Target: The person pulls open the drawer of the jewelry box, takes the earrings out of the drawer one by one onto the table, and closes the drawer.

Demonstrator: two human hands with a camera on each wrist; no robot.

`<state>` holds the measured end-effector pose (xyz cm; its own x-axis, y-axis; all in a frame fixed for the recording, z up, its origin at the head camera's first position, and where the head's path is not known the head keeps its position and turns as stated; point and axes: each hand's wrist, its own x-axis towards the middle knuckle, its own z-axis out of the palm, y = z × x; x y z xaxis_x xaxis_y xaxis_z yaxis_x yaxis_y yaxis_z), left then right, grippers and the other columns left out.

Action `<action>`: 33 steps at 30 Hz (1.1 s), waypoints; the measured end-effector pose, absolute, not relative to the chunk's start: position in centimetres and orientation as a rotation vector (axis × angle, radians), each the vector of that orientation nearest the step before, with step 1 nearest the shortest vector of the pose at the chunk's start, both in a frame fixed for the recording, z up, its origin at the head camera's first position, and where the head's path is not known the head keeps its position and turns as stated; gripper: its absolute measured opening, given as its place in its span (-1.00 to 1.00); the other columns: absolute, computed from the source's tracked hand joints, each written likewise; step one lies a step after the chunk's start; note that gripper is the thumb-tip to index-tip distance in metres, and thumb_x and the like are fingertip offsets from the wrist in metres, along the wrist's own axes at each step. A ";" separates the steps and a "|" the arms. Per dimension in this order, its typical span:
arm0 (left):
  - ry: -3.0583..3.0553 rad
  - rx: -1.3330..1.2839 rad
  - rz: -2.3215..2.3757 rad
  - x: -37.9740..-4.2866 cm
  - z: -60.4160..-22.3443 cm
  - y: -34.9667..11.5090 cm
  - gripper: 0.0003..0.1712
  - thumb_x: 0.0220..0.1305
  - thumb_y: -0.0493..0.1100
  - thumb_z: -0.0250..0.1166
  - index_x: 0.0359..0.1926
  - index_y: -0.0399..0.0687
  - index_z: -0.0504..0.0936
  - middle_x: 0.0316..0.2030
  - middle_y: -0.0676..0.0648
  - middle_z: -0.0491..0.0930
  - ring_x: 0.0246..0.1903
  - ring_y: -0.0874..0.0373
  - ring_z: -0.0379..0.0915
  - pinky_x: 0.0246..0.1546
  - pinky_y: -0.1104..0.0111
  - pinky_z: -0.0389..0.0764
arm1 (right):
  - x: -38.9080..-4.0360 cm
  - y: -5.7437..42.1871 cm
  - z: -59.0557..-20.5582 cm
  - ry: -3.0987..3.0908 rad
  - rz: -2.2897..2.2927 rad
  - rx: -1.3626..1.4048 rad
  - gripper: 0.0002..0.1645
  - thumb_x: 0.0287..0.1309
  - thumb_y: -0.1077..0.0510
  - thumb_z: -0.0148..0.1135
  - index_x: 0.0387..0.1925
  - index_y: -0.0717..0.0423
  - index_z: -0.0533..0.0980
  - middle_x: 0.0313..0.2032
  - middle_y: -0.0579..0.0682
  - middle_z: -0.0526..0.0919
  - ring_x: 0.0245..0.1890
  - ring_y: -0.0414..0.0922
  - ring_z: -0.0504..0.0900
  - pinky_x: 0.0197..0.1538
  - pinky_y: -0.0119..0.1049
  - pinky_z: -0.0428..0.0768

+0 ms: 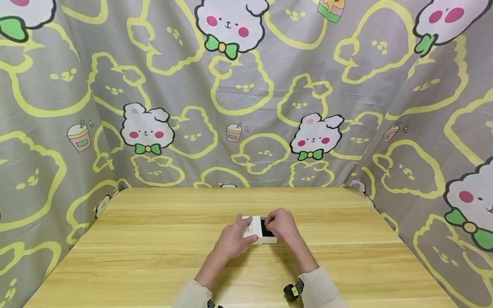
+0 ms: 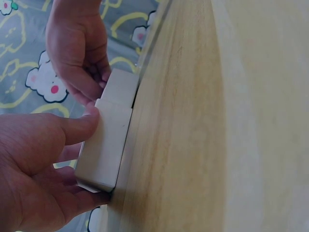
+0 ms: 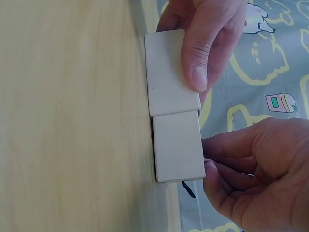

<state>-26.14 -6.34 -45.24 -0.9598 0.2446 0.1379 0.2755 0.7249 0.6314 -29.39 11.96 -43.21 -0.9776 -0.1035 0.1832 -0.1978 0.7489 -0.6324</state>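
A small white drawer-style box [image 1: 253, 229] lies on the table, with printing on its outer sleeve. Its inner tray [image 1: 269, 240] is partly slid out to the right and shows a black interior. My left hand [image 1: 230, 240] grips the sleeve, thumb on the near side and fingers around the far side. Curled fingers of my right hand [image 1: 283, 224] are at the tray's open top; their tips are close together, and whether they pinch anything is hidden. A short black ribbon [image 3: 189, 190] sticks out at the tray's end in the right wrist view.
The wooden table [image 1: 154, 256] carries the box near its middle. A grey curtain [image 1: 246, 94] with cartoon prints hangs behind the table and along both sides. Dark wrist devices [image 1: 294, 291] sit at the beige sleeves [image 1: 321, 288].
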 end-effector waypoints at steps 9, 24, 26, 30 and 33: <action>-2.882 -0.440 -1.086 -26.0 -45.2 -6.4 -0.26 0.32 0.06 0.39 0.43 -0.10 0.43 0.48 -0.43 0.18 0.27 -0.42 0.40 0.23 -0.13 0.48 | -29.2 12.1 -43.0 -2.790 1.050 0.254 -0.87 -0.15 0.40 0.39 -0.60 0.13 0.69 -0.57 -0.12 0.70 -0.47 -0.19 0.55 -0.33 -0.30 0.55; -2.878 -0.429 -1.063 -26.1 -45.2 -6.3 -0.26 0.31 0.04 0.40 0.42 -0.11 0.44 0.46 -0.44 0.21 0.25 -0.43 0.42 0.25 -0.14 0.47 | -29.6 13.5 -42.2 -2.787 1.085 0.183 -0.90 -0.11 0.36 0.42 -0.56 0.12 0.72 -0.56 -0.12 0.73 -0.49 -0.21 0.57 -0.32 -0.31 0.56; -2.881 -0.430 -1.067 -26.1 -45.2 -6.3 -0.26 0.31 0.04 0.40 0.43 -0.12 0.44 0.47 -0.45 0.20 0.26 -0.44 0.41 0.25 -0.15 0.46 | -29.7 13.8 -42.1 -2.781 1.096 0.172 -0.92 -0.11 0.36 0.42 -0.53 0.14 0.73 -0.55 -0.11 0.73 -0.49 -0.21 0.58 -0.33 -0.31 0.56; -2.879 -0.425 -1.079 -26.2 -45.2 -6.3 -0.25 0.30 0.03 0.41 0.43 -0.12 0.43 0.47 -0.45 0.19 0.26 -0.46 0.40 0.25 -0.18 0.45 | -29.6 14.3 -41.8 -2.781 1.083 0.152 -0.94 -0.08 0.34 0.44 -0.51 0.14 0.74 -0.52 -0.08 0.76 -0.47 -0.19 0.60 -0.30 -0.28 0.58; -2.881 -0.420 -1.081 -26.1 -45.3 -6.3 -0.25 0.30 0.03 0.41 0.43 -0.11 0.43 0.47 -0.44 0.19 0.27 -0.47 0.38 0.27 -0.18 0.44 | -29.6 14.7 -41.8 -2.780 1.076 0.144 -0.94 -0.06 0.33 0.44 -0.50 0.14 0.74 -0.51 -0.07 0.76 -0.46 -0.19 0.62 -0.27 -0.26 0.60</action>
